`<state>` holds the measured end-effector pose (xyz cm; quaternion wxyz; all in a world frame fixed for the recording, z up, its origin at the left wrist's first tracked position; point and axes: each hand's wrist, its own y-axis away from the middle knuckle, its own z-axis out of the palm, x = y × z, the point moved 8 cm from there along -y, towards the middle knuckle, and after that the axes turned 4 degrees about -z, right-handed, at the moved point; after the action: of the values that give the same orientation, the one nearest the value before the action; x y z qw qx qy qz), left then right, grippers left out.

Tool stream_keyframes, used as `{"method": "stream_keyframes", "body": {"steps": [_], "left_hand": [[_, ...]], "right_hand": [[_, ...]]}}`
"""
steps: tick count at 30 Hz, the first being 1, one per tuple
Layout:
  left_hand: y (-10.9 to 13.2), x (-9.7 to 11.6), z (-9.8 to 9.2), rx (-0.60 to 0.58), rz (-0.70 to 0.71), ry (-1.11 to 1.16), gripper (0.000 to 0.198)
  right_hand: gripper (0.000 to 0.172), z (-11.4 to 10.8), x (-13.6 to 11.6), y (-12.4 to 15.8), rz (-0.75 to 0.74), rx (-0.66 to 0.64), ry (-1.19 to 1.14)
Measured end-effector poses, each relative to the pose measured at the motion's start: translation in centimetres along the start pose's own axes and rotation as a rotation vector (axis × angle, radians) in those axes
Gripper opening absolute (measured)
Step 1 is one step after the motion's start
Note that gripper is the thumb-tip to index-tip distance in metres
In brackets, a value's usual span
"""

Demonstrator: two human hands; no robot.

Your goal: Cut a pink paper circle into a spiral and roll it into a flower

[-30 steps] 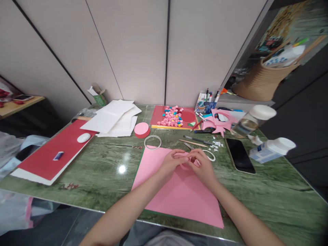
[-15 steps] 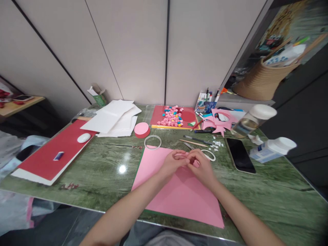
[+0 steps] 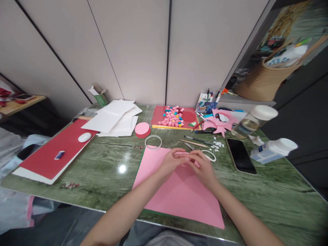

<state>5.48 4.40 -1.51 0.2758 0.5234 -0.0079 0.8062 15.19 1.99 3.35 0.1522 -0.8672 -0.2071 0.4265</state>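
Observation:
Both hands meet over the upper part of a large pink paper sheet (image 3: 179,198). My left hand (image 3: 170,163) has its fingers curled, with thumb and fingertips closed on a small piece of pink paper (image 3: 185,155). The fingers of my right hand (image 3: 203,166) are bent round the other side of the same piece. Much of it is hidden by the fingers, so its exact shape cannot be made out. Just beyond the hands are scissor blades (image 3: 189,146) and a white ring (image 3: 211,156). Another white ring (image 3: 153,142) touches the sheet's far left corner.
A pink-and-red round piece (image 3: 142,130) sits beyond the sheet. Several small rolled pink pieces (image 3: 172,118) lie on a red sheet at the back. To the right are a phone (image 3: 241,155), white bottle (image 3: 274,150) and clear jar (image 3: 253,121). White sheets (image 3: 110,116) lie left.
My right fingers have shifted slightly and spread a little along the small pink paper. Both hands stay in nearly the same place; the view has moved very slightly.

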Motion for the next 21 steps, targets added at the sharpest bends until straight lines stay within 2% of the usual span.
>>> {"method": "stream_keyframes", "body": {"steps": [5,10,16,21], "left_hand": [[0.3,-0.1,0.2,-0.009,0.011,0.0,0.046],[0.5,-0.1,0.6,-0.026,-0.005,0.016,0.044],[0.6,-0.2,1.1,-0.021,-0.039,0.042,0.043],[0.4,-0.4,0.6,0.018,-0.034,0.058,0.04]], "right_hand": [[0.011,-0.5,0.4,0.1,0.066,0.051,0.009],[0.001,-0.6,0.4,0.0,0.058,0.083,-0.015],[0.007,-0.6,0.2,-0.1,0.033,0.097,-0.046],[0.004,-0.5,0.0,-0.2,0.051,0.075,-0.029]]}}
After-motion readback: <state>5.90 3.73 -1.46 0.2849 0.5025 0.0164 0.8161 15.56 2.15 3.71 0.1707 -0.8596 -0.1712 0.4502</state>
